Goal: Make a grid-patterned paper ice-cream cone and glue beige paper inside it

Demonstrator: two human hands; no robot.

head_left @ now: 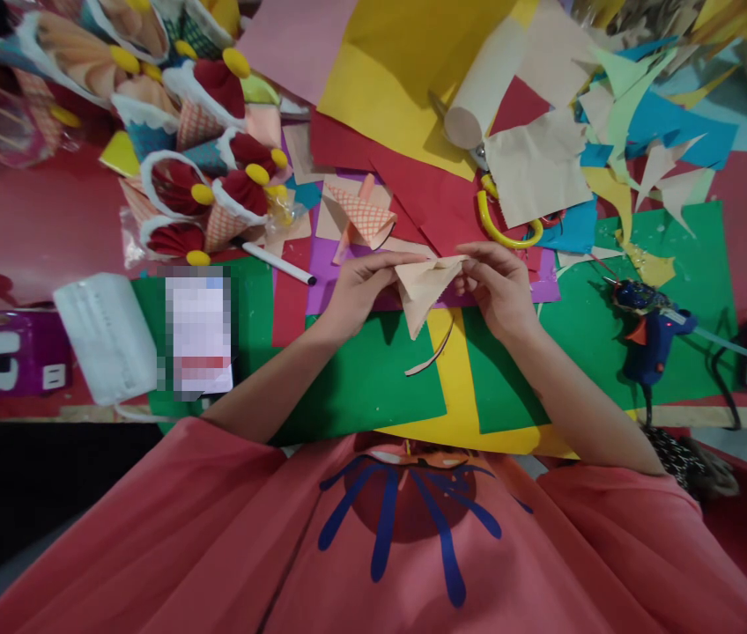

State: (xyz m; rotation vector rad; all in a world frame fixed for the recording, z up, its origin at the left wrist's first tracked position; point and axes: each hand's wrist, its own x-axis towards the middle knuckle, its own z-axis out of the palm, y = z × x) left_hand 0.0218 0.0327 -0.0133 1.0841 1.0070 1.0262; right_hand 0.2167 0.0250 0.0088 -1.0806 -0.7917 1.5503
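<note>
Between my two hands is a cream piece of paper or felt (421,291), folded to a point at the bottom with a zigzag-cut edge. My left hand (368,286) pinches its upper left corner. At the upper right corner, my right hand (496,286) has its fingers closed on the same piece. A thin curved strip (436,357) lies on the sheets just below. Behind my left hand rests an orange checked cone (361,214). Yellow-handled scissors (506,231) lie beyond my right hand, partly under a cream sheet (538,167).
Finished-looking cones with white rims (215,189) crowd the back left. A phone (198,335), a white packet (106,339) and a marker (279,262) lie left. A blue glue gun (659,343) stands right on a green sheet (691,264). Scraps and a white roll (483,88) cover the back.
</note>
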